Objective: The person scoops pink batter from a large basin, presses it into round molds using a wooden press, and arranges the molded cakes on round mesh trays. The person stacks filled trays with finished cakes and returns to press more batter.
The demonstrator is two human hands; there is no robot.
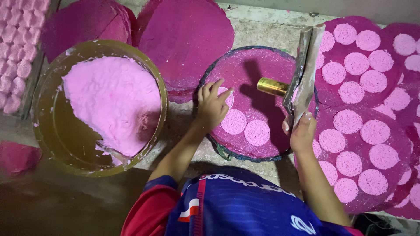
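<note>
The person wears a short-sleeved sports jersey in deep blue with a fine woven pattern. The sleeve at the left shoulder is red, and a red stripe edged in white runs down the front beside a small red and white patch. White lettering curves across the chest, with a white emblem lower right. Both forearms are bare, with no rings, watch or gloves on the left hand or the right hand.

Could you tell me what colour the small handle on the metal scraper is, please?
The handle is shiny gold, brass-like, jutting from the grey metal scraper in the right hand; the head view shows it.
</note>
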